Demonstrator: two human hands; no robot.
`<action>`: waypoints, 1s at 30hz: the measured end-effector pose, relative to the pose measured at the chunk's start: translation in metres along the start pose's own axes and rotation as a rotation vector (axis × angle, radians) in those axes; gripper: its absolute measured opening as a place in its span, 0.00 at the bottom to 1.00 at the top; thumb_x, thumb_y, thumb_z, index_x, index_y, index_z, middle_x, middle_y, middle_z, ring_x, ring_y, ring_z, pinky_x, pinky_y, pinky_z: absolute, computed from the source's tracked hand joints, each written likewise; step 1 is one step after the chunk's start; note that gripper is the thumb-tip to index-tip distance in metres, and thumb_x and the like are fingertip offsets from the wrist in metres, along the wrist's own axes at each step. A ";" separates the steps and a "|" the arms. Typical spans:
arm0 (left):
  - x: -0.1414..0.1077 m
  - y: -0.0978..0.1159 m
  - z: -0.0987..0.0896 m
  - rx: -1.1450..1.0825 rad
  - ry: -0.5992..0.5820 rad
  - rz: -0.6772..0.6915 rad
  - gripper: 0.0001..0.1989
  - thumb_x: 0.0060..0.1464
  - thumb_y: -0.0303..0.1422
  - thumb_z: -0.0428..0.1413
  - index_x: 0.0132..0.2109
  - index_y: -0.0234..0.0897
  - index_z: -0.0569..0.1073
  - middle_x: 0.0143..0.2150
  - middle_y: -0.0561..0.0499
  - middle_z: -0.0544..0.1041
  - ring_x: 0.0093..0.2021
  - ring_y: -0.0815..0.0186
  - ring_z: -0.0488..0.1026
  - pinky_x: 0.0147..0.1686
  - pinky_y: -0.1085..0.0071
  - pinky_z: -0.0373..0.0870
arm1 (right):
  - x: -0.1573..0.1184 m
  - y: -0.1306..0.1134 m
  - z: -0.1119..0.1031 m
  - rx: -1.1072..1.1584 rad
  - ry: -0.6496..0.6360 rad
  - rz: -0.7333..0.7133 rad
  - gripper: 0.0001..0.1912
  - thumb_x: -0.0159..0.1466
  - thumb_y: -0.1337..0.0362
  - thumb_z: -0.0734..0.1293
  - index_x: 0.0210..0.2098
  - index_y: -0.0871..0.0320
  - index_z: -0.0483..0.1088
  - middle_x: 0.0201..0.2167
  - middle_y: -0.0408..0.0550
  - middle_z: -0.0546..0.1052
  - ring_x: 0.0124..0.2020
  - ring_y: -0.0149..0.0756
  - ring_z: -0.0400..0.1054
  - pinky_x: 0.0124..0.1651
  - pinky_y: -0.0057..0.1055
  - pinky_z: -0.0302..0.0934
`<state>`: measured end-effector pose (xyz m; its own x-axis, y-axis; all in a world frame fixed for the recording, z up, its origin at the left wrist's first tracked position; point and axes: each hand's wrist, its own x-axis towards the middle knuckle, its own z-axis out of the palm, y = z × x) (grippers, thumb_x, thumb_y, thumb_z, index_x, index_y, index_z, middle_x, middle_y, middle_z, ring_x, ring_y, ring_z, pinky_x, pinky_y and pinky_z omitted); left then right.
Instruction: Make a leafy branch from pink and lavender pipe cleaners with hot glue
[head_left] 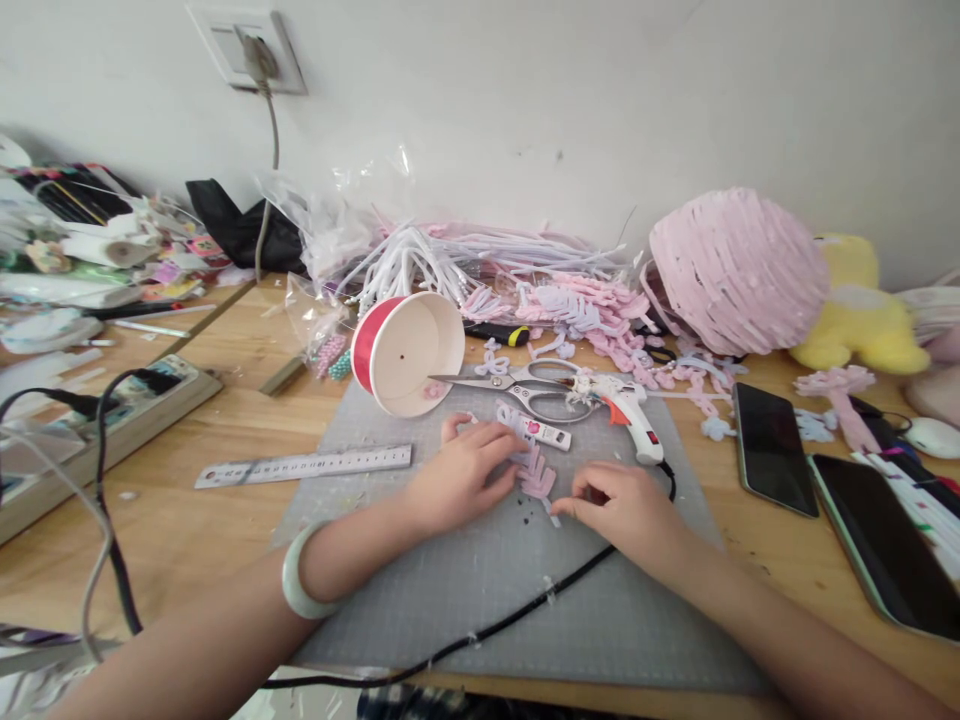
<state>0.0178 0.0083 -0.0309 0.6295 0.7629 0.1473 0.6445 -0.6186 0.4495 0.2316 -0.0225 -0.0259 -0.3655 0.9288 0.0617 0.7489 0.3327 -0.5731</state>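
Your left hand (469,475) is positioned over the mat (450,610), fingers curled around the upper part of the pink piece (536,475) and gripping it. The piece lies between your two hands, its pink fronds near the left thumb and its pale stem pointing down toward the right. Your right hand (630,510) has its thumb tip at the lower end of the stem; whether the right fingers pinch the stem, you cannot tell from this view.

The scissors (510,384) lie beyond both hands, blades toward the tilted cup (365,350), handles beside the glue gun (641,430). The cord (525,608) runs across the mat, passing by your right wrist. The ruler (304,467) lies across the left edge of the mat, partly on the table (247,400). Two phones, one near (776,448) and one nearer you (892,545), lie right of the mat.
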 end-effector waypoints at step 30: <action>-0.002 0.025 0.020 -1.446 0.294 -0.424 0.31 0.49 0.37 0.61 0.54 0.41 0.53 0.35 0.54 0.70 0.34 0.69 0.68 0.37 0.72 0.64 | -0.018 -0.016 0.022 -0.273 0.233 -0.304 0.10 0.59 0.71 0.58 0.21 0.57 0.60 0.18 0.41 0.65 0.20 0.28 0.59 0.26 0.26 0.49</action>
<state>0.0409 -0.0126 -0.0377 0.2969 0.9469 -0.1234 -0.3211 0.2207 0.9210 0.2139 -0.0478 -0.0358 -0.4803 0.7838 0.3938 0.7563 0.5974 -0.2666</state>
